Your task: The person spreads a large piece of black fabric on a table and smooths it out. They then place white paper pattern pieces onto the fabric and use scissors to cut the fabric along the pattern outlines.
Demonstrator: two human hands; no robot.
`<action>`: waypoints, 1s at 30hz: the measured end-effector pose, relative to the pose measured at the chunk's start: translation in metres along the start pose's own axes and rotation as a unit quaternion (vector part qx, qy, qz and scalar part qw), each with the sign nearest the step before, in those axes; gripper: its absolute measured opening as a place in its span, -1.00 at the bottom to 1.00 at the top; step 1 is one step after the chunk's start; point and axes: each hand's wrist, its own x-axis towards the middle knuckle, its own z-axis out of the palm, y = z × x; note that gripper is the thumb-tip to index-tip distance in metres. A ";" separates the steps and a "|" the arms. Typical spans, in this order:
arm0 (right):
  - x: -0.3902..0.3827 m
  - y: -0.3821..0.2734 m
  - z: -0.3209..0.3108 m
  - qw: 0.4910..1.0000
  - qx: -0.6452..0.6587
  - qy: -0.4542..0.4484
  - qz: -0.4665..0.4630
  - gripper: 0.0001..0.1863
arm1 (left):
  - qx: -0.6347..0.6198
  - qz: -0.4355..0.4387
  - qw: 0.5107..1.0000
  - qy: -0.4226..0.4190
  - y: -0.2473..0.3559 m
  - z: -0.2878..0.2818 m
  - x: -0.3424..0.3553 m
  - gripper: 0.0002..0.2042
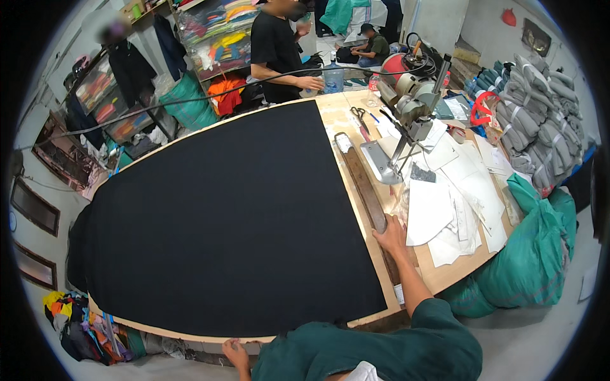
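Observation:
A large sheet of black fabric [222, 216] lies spread over the wooden table [337, 113]. Along its right side runs a long brown bar [362, 184] with pale ends. My right hand [391, 233] is closed on that bar near its lower half, beside loose white paper pieces [427, 213]. My left hand [235, 352] is at the table's front edge, low in the picture, fingers curled; what they hold, if anything, is hidden. An upright cutting machine [410, 101] with a grey base plate stands beyond the bar, near black scissors [358, 117].
A standing co-worker [276, 57] is at the far edge beside a water jug [333, 76]; another person [375, 51] sits behind. Bundled grey fabric [534, 108] and green sacks [521, 260] crowd the right. Shelves [216, 38], colourful cloth piles [70, 317] and a hanging cable [190, 95] also show.

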 end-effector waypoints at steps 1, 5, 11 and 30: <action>0.005 -0.008 0.005 1.000 0.017 0.009 -0.007 -0.17 | 0.021 -0.027 0.999 -0.010 -0.004 -0.003 0.006 -0.93; 0.024 -0.004 0.033 0.997 0.069 0.027 0.025 -0.16 | 0.018 0.045 0.999 -0.005 0.011 0.003 0.036 -0.93; -0.019 0.052 -0.007 0.790 0.603 0.049 0.103 -0.28 | -0.166 0.057 0.984 -0.013 0.095 0.024 0.075 -0.82; 0.044 0.149 -0.048 0.953 0.187 0.175 0.161 -0.64 | -0.162 0.168 0.877 -0.420 0.330 0.059 0.059 -0.76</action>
